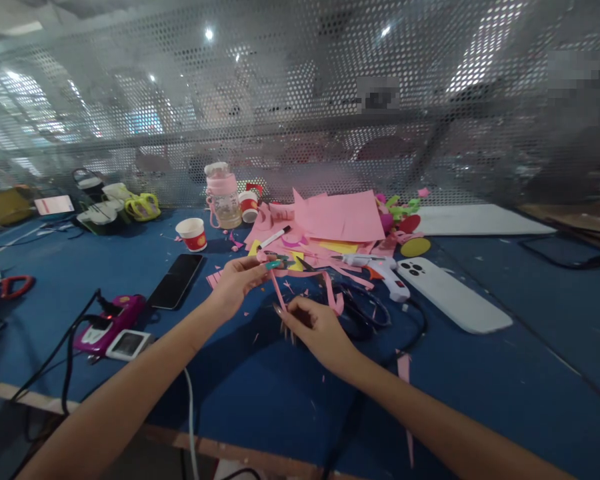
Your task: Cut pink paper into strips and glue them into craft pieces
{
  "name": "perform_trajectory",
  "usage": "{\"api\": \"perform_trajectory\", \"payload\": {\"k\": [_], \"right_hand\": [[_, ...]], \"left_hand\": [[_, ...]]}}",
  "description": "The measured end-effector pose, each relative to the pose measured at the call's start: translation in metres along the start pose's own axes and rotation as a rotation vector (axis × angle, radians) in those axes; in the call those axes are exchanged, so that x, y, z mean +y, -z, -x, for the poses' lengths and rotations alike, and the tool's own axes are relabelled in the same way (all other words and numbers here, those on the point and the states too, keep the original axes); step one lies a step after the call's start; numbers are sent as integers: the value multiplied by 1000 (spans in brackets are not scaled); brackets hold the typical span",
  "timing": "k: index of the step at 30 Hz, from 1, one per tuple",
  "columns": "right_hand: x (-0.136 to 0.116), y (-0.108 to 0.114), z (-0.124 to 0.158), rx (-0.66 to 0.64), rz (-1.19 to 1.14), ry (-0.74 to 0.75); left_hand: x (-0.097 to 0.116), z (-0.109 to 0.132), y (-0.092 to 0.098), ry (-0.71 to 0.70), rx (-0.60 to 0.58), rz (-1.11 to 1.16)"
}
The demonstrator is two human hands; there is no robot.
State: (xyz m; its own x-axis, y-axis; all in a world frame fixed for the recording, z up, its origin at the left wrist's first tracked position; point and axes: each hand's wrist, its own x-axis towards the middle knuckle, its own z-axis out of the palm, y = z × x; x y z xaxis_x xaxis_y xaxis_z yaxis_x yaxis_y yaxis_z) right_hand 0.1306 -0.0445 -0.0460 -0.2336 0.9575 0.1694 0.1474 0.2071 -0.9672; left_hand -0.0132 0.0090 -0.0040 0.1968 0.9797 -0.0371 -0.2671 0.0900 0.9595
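A narrow pink paper strip [277,291] runs down between my two hands above the blue table. My left hand [240,280] pinches its upper end, near a small rolled pink piece. The lower end is at the fingertips of my right hand [313,327], which are closed around it. Another pink strip [330,293] curls to the right, above dark-handled scissors [363,310]. Behind the hands lies a pile of pink paper sheets [343,217] with a marker [274,237] on it. A white glue gun [393,279] rests right of the scissors.
A black phone [177,281], a paper cup [192,235] and a pink-topped bottle [223,197] stand or lie left of the pile. A purple power strip [111,325] with cables is at left. A white phone [453,295] lies at right, before a metal mesh [300,133].
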Motion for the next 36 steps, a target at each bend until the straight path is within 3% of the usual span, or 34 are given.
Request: {"api": "perform_trajectory", "payload": {"k": [14,26,36], "right_hand": [[0,1,1,-53,31,21],[-1,0,2,-66,109,51],[-1,1,2,-66,96,38]], "left_hand": [[0,0,6,129,-90,47],[0,0,3,-74,-47,-97],[0,0,5,-71,-74,-54]]}}
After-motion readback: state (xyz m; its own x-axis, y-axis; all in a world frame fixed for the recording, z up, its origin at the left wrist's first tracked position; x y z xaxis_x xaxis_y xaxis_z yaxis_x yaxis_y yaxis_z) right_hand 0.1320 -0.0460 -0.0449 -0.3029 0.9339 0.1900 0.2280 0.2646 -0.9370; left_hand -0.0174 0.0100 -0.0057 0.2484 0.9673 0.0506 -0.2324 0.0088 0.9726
